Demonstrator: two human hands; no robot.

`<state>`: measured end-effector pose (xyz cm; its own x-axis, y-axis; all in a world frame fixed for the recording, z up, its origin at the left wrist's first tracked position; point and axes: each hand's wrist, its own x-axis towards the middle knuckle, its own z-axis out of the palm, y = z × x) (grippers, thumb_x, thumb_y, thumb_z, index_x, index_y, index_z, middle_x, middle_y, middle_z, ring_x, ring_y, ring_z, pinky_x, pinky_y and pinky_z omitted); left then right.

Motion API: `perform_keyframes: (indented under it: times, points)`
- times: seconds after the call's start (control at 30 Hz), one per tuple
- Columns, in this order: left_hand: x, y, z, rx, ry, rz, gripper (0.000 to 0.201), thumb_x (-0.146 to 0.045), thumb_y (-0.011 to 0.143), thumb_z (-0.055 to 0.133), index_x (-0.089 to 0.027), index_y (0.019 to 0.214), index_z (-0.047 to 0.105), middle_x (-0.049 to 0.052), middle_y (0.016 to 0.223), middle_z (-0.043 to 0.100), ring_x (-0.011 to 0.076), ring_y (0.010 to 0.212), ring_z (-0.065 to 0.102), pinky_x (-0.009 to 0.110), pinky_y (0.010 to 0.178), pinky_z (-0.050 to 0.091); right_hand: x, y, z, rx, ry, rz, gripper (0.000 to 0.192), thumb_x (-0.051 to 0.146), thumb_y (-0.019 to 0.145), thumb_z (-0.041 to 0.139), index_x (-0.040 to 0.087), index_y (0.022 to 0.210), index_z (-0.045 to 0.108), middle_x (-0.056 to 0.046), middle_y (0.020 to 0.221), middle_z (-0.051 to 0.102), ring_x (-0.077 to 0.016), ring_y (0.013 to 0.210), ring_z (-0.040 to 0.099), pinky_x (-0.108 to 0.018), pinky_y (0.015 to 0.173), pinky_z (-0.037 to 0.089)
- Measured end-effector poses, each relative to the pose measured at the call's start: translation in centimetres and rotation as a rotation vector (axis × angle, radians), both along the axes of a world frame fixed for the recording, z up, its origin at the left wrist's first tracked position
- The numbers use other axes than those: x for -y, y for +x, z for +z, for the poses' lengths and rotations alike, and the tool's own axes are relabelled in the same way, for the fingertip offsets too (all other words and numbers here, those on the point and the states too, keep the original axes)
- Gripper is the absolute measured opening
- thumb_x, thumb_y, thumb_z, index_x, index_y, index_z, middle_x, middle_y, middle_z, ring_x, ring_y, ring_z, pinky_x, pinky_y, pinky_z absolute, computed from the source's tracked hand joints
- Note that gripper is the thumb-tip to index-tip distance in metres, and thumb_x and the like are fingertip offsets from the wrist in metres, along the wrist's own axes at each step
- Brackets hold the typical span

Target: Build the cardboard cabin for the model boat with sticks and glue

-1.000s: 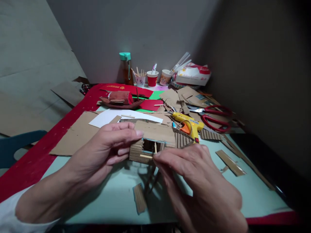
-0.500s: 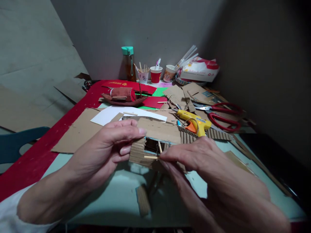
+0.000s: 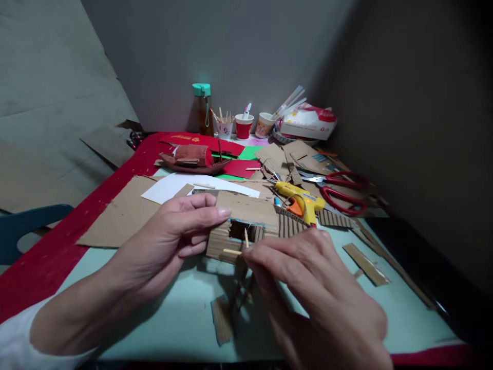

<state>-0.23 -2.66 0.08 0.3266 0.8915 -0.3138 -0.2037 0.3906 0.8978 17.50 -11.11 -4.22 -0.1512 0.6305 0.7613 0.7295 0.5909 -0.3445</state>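
My left hand (image 3: pixel 175 228) grips the left end of a small cardboard house model (image 3: pixel 250 206), thumb on top and fingers curled beneath. A dark rectangular opening shows in the model's near side. Between its thumb and fingertips my right hand (image 3: pixel 311 288) pinches thin wooden sticks (image 3: pixel 232 252). One stick points left across the model's front and another rises in front of the opening; where they meet is hidden by my fingers. Below the model, a loose cardboard strip (image 3: pixel 222 319) lies on the table. Thin legs or sticks under the model are dim.
Beyond the model lie a yellow glue gun (image 3: pixel 298 195), red-handled scissors (image 3: pixel 339 190) and cardboard scraps (image 3: pixel 275 159). A brown model boat (image 3: pixel 192 162) sits farther back. A bottle (image 3: pixel 203 110) and several paper cups (image 3: pixel 244 127) stand by the wall. Another cardboard strip (image 3: pixel 367 264) lies at right.
The right hand has shifted slightly left, and the pinched sticks with it; the upright stick now stands nearer the opening's middle. The left hand keeps its hold. The view has moved a little.
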Motion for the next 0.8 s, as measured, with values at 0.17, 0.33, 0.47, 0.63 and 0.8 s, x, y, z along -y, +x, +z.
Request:
perform_keyframes:
  times: [0.17, 0.33, 0.47, 0.63, 0.8]
  points:
    - [-0.1, -0.4, -0.4, -0.090, 0.119, -0.071, 0.032, -0.028, 0.066, 0.096, -0.016, 0.071, 0.067, -0.008, 0.062, 0.053, 0.0014, 0.047, 0.036, 0.008, 0.037, 0.030, -0.5, -0.6, -0.3, -0.172, 0.072, 0.014, 0.020, -0.002, 0.089, 0.070, 0.013, 0.100, 0.074, -0.005, 0.089, 0.078, -0.0166, 0.078, 0.066, -0.035, 0.072, 0.051]
    - [-0.6, -0.6, -0.9, -0.123, 0.208, -0.071, 0.032, -0.030, 0.067, 0.096, -0.016, 0.070, 0.066, -0.009, 0.060, 0.052, -0.0016, 0.040, 0.034, 0.010, 0.037, 0.023, -0.8, -0.5, 0.1, -0.290, 0.047, 0.063, 0.023, -0.003, 0.091, 0.066, 0.018, 0.097, 0.072, -0.002, 0.084, 0.077, -0.0149, 0.073, 0.068, -0.033, 0.071, 0.054]
    - [-0.9, -0.7, -1.3, -0.166, 0.263, -0.082, 0.038, -0.042, 0.072, 0.092, -0.017, 0.072, 0.064, -0.009, 0.062, 0.051, -0.0002, 0.041, 0.038, 0.012, 0.039, 0.026, -0.6, -0.3, 0.3, -0.327, 0.043, 0.102, 0.024, -0.004, 0.089, 0.066, 0.018, 0.095, 0.072, -0.001, 0.083, 0.077, -0.0143, 0.072, 0.068, -0.032, 0.070, 0.054]
    - [-1.6, -1.2, -1.8, -0.337, 0.406, -0.131, 0.032, -0.045, 0.083, 0.079, -0.019, 0.075, 0.062, -0.010, 0.049, 0.048, 0.0041, 0.037, 0.041, 0.015, 0.039, 0.030, -0.7, 0.1, 0.1, -0.267, 0.123, 0.031, 0.026, -0.006, 0.090, 0.067, 0.017, 0.100, 0.072, -0.003, 0.089, 0.077, -0.0155, 0.079, 0.067, -0.033, 0.073, 0.053]
    - [-1.4, -2.3, -1.8, -0.588, 0.541, -0.102, 0.027, -0.049, 0.089, 0.068, -0.023, 0.082, 0.062, -0.007, 0.047, 0.057, 0.0120, 0.037, 0.049, 0.022, 0.038, 0.037, -0.7, 0.4, -0.7, -0.172, 0.144, -0.042, 0.027, -0.007, 0.090, 0.066, 0.016, 0.104, 0.071, -0.003, 0.092, 0.077, -0.0154, 0.081, 0.064, -0.034, 0.076, 0.050]
